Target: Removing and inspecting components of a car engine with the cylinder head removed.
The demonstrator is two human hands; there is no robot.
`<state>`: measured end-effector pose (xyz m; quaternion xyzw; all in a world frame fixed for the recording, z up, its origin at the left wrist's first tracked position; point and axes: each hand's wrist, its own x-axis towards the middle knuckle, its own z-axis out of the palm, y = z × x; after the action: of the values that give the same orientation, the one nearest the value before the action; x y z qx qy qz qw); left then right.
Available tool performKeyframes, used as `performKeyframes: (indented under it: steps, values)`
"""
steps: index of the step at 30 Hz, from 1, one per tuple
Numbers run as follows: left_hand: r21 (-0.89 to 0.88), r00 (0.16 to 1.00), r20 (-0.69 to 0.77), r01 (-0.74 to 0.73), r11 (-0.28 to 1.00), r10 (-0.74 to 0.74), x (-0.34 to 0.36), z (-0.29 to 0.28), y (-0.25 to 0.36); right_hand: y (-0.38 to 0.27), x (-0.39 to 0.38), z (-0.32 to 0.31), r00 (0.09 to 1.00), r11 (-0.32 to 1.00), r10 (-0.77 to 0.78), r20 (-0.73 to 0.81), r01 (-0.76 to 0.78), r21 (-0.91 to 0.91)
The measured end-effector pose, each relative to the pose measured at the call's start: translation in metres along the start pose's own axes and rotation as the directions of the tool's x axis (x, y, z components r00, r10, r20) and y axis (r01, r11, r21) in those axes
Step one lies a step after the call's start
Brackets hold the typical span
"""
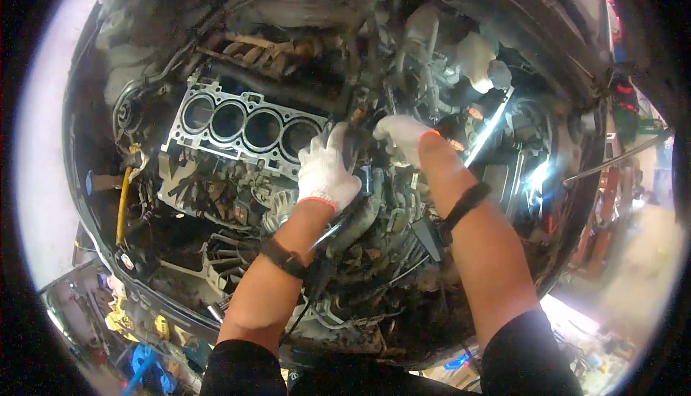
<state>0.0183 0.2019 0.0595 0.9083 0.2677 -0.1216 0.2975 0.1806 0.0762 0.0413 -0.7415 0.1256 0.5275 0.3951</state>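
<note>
My left hand [329, 171], in a white knit glove with an orange cuff, lies at the right end of a bare engine block [248, 155]. Its fingers are slightly apart and reach over the block's edge, beside a dark part [351, 150]. Several round cylinder bores show in the block's pale metal top. To the right of the dark part, my right hand [405, 137] wears a matching glove. Its fingers are curled inward, and whatever they hold is hidden.
A lit light bar [489, 127] leans at the right of the engine bay. A yellow-handled tool [123, 205] stands at the left side. Hoses and brackets crowd the space below the block. Blue and yellow items [147, 369] lie beyond the car's front edge.
</note>
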Motion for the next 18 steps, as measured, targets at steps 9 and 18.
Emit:
performKeyframes:
  steps: [9, 18]
  values:
    - [0.024, 1.0, 0.008, 0.007, 1.0, -0.007, -0.001, 0.002, -0.011, -0.03, -0.023, -0.066, 0.885, 0.586, -0.209, 0.417, 0.455, -0.671]
    - [-0.068, 0.999, -0.03, -0.038, 0.997, 0.036, -0.003, 0.0, -0.004, -0.092, -0.031, -0.07, 0.952, 0.497, 0.18, 0.247, 0.128, -0.858]
